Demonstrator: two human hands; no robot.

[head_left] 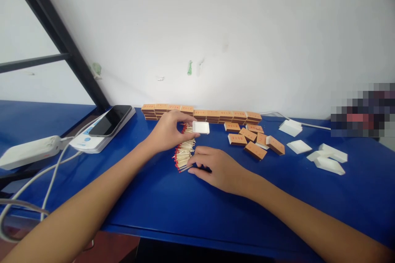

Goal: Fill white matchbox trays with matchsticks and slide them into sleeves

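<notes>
My left hand (168, 131) grips a small white matchbox tray (200, 127) by its left end, thumb below and fingers above. The tray is tilted so its hollow side faces me, and no matches show in it. Beneath it a long heap of red-tipped matches (185, 150) lies on the blue table (173, 209). At the heap's near right edge, my right hand (219, 168) is closed in a pinch on the pale ends of some matches; how many is too small to tell.
Stacked orange matchboxes (206, 115) line the wall. Several loose matchbox sleeves (255, 151) lie to the right, with white trays (329, 165) beyond. At left are a phone (112, 120) on a white box (95, 141), a white power strip (31, 152) and cables.
</notes>
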